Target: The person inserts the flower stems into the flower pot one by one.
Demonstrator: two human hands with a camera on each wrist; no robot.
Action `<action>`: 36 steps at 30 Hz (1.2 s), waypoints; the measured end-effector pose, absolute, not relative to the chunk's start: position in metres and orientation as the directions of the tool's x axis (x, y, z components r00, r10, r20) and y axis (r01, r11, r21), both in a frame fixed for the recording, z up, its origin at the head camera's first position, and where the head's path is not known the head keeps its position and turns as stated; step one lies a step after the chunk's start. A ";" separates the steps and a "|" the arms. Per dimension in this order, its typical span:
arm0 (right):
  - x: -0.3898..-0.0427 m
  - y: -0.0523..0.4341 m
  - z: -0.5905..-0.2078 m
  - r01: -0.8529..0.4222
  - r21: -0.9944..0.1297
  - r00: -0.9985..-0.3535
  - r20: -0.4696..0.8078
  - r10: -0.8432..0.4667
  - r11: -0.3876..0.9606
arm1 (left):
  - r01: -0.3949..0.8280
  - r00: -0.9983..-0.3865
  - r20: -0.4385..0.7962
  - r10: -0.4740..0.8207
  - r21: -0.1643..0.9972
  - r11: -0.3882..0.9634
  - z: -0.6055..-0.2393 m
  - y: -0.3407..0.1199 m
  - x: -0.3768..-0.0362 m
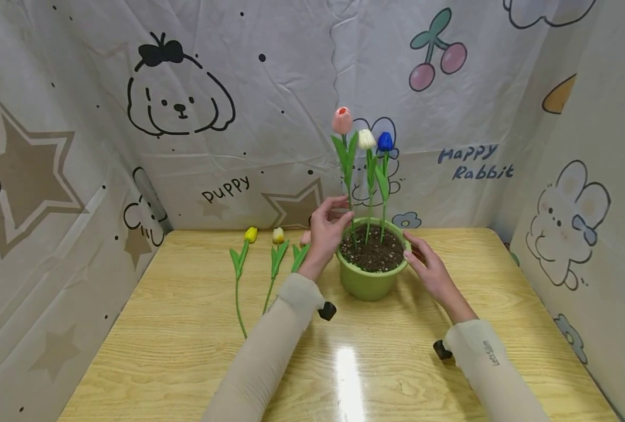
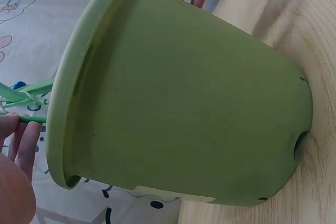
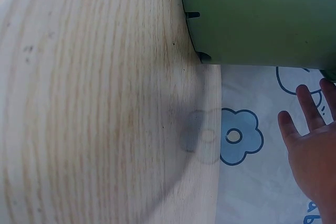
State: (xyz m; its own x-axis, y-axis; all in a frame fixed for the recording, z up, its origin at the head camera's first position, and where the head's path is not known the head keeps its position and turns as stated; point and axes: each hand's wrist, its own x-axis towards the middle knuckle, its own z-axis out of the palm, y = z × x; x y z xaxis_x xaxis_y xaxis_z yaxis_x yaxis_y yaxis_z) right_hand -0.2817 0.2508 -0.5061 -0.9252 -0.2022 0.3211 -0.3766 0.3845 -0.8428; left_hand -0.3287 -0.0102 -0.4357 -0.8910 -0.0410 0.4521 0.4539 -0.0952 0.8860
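Observation:
A green flowerpot (image 1: 367,285) filled with dark soil (image 1: 374,256) stands on the table, with three artificial tulips upright in it. The pink tulip (image 1: 342,121) is at the left, the white tulip (image 1: 366,139) in the middle and the blue tulip (image 1: 385,142) at the right. My left hand (image 1: 327,230) pinches the pink tulip's stem just above the rim; the left wrist view shows this green stem (image 2: 32,120) between thumb and fingers. At the pot's right side, my right hand (image 1: 432,271) touches the rim, its fingers (image 3: 310,109) straight and spread in the right wrist view.
Left of the pot, a yellow tulip (image 1: 250,235), a pale yellow-white tulip (image 1: 277,235) and another pink tulip (image 1: 305,238) lie on the wooden table (image 1: 185,328). My left arm partly covers them. A printed curtain (image 1: 291,76) hangs behind the table and along both sides.

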 end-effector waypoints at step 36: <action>-0.280 0.250 -0.504 -0.368 -0.840 -0.929 0.310 -0.204 0.398 | 0.511 -0.852 0.506 0.130 0.859 0.005 -0.448 -0.007 -0.324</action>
State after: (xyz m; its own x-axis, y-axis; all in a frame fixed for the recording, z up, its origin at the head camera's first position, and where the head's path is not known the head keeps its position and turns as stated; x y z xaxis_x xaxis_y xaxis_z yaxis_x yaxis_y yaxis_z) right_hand -0.2795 0.2502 -0.5040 -0.9286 -0.2041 0.3098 -0.3679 0.3980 -0.8404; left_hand -0.3243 -0.0068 -0.4481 -0.8525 0.1300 0.5063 0.5112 0.0048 0.8595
